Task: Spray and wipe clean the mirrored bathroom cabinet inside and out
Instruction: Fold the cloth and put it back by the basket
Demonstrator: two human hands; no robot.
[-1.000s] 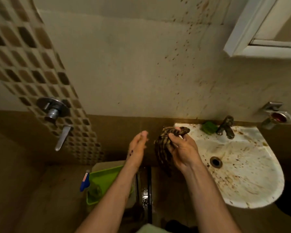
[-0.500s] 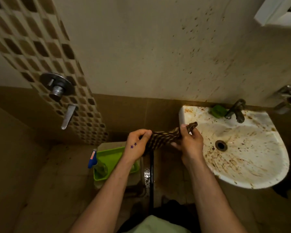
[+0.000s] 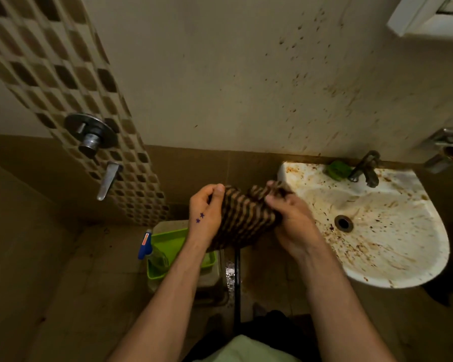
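Observation:
A brown striped cloth [image 3: 242, 220] hangs spread between both my hands, just left of the sink. My left hand [image 3: 205, 211] pinches its left top edge. My right hand [image 3: 289, 218] grips its bunched right side. Only the white lower corner of the bathroom cabinet [image 3: 424, 19] shows at the top right, well above my hands. A spray bottle [image 3: 152, 252] with a blue head stands in a green tub [image 3: 168, 241] on the floor, below my left forearm.
A stained white sink [image 3: 403, 257] with a tap [image 3: 365, 168] and a green soap [image 3: 338, 169] sits to the right. A shower valve [image 3: 90, 134] and spout [image 3: 107, 180] jut from the tiled strip on the left. A chrome holder [image 3: 447, 152] sticks out at the far right.
My left hand, empty a second ago, has taken hold of the cloth. Both hands have pulled it open from a bunch into a spread sheet. The view has tilted down, away from the cabinet.

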